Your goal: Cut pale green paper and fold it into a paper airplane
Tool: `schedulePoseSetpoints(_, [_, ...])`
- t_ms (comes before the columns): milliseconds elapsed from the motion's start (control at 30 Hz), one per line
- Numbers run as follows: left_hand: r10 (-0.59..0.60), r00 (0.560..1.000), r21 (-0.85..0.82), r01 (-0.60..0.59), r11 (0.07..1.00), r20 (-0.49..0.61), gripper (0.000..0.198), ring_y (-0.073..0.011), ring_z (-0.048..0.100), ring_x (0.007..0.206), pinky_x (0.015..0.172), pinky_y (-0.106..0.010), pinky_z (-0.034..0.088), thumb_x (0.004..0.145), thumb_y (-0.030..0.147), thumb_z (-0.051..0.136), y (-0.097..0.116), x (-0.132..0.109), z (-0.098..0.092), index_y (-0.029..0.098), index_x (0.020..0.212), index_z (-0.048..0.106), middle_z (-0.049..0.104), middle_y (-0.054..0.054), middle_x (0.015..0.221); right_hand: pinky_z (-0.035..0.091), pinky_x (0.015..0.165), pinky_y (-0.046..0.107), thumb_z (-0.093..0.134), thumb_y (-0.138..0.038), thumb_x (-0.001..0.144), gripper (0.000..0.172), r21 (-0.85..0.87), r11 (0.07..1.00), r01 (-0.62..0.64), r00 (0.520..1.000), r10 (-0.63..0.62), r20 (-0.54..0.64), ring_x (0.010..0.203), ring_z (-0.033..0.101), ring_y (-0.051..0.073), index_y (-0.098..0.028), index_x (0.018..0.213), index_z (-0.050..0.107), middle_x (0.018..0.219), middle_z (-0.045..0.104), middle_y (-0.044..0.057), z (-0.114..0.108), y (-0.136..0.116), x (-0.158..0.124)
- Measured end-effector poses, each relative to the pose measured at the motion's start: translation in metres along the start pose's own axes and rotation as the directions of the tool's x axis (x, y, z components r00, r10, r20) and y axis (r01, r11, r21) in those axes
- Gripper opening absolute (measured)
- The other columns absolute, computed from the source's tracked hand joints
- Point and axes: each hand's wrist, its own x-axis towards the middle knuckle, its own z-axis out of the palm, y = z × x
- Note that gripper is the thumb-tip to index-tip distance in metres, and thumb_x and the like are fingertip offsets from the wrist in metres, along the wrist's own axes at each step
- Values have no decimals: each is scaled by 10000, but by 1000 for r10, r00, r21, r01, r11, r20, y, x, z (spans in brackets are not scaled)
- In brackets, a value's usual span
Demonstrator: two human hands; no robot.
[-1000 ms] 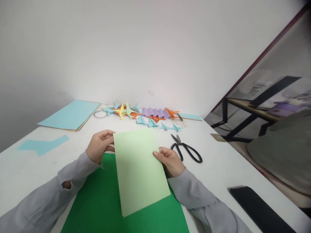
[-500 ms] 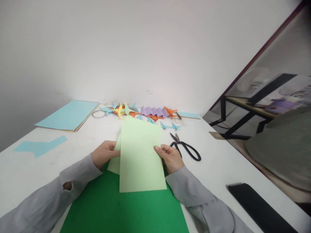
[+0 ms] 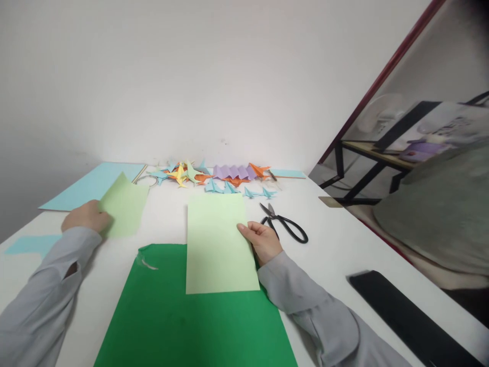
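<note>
You see everything through one camera worn on your head, facing forward and down over the desk towards the pale wall behind it, which takes up the upper part of your view. You're close enough that your left hand and right hand both show, their sleeves entering from below. Your wide view also reaches past the desk's right edge to a rack.
</note>
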Motion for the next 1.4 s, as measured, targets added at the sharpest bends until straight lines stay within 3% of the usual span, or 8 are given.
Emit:
schedulePoseSetpoints(133, [-55,998,300,52,953,4,135,-336,534,775,587,-347,317,765,317,407,5,0,4,202,823,445,551,-106,734,343,393,214,815,-483,482,399,11,1000,14,1000,-15,5,380,464,90,-173,549,573,444,572,-37,3,-3,-3])
schedulePoseSetpoints(300, [75,936,496,114,861,-345,359,-424,477,1030,704,-447,344,808,374,404,29,-9,1,124,1051,491,553,-251,1122,367,413,215,809,-475,504,380,72,996,57,998,-59,15,408,485,92,-174,574,588,481,593,-30,8,-13,-8])
schedulePoseSetpoints(467, [394,902,-230,-427,875,-176,604,-325,497,1124,906,-445,399,740,475,591,70,-51,30,163,1235,443,517,-174,1250,318,367,196,792,-478,533,357,98,982,158,987,-159,-5,373,428,70,-178,621,621,462,574,-46,14,-24,-15])
schedulePoseSetpoints(567, [565,822,-622,-406,669,71,764,-300,470,1200,979,-437,403,680,480,655,89,-81,65,149,1304,365,472,-166,1333,364,387,198,782,-476,549,336,113,965,237,971,-239,0,393,453,71,-180,649,658,494,604,-39,17,-30,-21])
schedulePoseSetpoints(667, [648,749,-711,-380,592,140,742,-297,427,1250,1016,-441,383,661,395,704,99,-98,83,171,1295,388,448,-145,1371,435,457,202,780,-417,582,251,118,933,341,939,-344,3,477,533,84,-197,663,691,585,665,-25,20,-37,-27])
schedulePoseSetpoints(833, [581,812,-873,-243,423,55,505,-258,608,1038,889,-401,497,748,354,633,101,-99,79,164,1183,464,646,-118,1119,500,550,247,773,-369,600,179,57,894,445,896,-445,-9,584,609,131,-213,660,709,652,702,-3,22,-41,-33])
schedulePoseSetpoints(1033, [604,791,-836,-265,481,97,387,-231,640,932,821,-353,520,747,351,640,94,-94,83,161,1074,555,675,-94,1000,490,632,309,718,-370,675,201,-172,864,474,877,-446,175,699,614,182,-193,769,703,754,695,39,11,-29,-23])
schedulePoseSetpoints(1400, [579,812,-910,-183,371,73,833,-99,596,601,642,-260,521,751,263,646,95,-97,74,179,1435,178,659,-75,897,342,447,220,620,-298,780,652,-160,849,503,862,-481,160,451,396,86,-313,1359,319,625,506,-61,15,-17,-32])
